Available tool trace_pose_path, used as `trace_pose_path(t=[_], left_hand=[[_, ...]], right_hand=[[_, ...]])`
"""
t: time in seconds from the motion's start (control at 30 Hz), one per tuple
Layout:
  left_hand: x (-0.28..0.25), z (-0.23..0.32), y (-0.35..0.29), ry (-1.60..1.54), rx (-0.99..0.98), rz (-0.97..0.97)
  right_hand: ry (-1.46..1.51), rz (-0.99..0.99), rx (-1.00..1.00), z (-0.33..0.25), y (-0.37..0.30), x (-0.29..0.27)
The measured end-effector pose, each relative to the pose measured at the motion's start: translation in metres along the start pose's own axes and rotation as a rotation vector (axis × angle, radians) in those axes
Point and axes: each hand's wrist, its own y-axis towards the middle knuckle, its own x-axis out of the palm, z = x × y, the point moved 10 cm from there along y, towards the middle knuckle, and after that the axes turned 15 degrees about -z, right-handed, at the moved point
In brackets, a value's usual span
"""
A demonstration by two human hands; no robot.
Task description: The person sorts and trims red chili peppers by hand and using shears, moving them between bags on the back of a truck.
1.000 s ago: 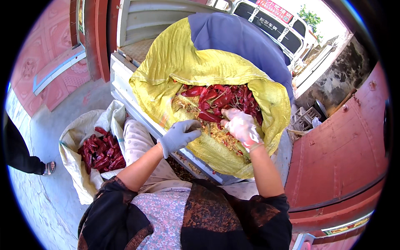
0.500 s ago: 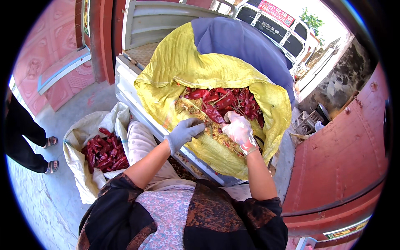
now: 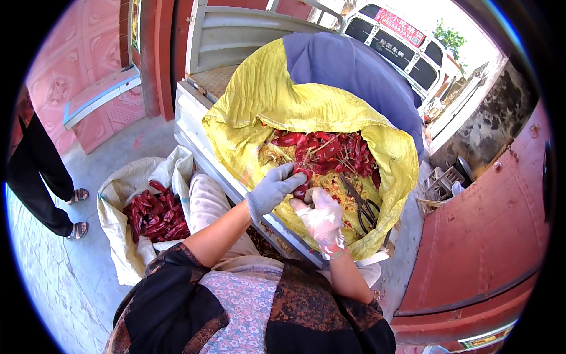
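A dried red chili pepper (image 3: 303,180) is pinched in my grey-gloved left hand (image 3: 272,187), above the front of a yellow woven sack (image 3: 336,105). My right hand (image 3: 321,219), in a pale, pinkish-white glove, has its fingers closed at the pepper's lower end; the stem is hidden there. Behind both hands, a heap of dried chilies (image 3: 339,152) with pale stems lies in the sack's mouth. Yellowish seeds and bits (image 3: 341,187) cover the sack's near part. A pair of dark-handled scissors (image 3: 369,215) rests on them, right of my right hand.
At my left, a white woven sack (image 3: 115,236) on the ground holds more red chilies. The yellow sack sits on a truck bed with a metal side (image 3: 203,141). A person in black trousers (image 3: 47,177) stands far left. A red metal door (image 3: 477,230) is at right.
My right hand has drawn back from the chili heap toward me, uncovering the scissors. A red pepper is now in my left hand, which has shifted slightly right. The view has shifted a little.
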Motion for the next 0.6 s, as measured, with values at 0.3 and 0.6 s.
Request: trace_pose_path(t=[0.3, 0.6], left_hand=[[0.027, 0.004, -0.012, 0.074, -0.094, -0.190], [0.035, 0.011, -0.024, 0.312, 0.148, -0.132]], right_hand=[[0.516, -0.066, -0.102, 0.015, 0.030, -0.022], [-0.045, 0.010, -0.445, -0.056, 0.008, -0.035]])
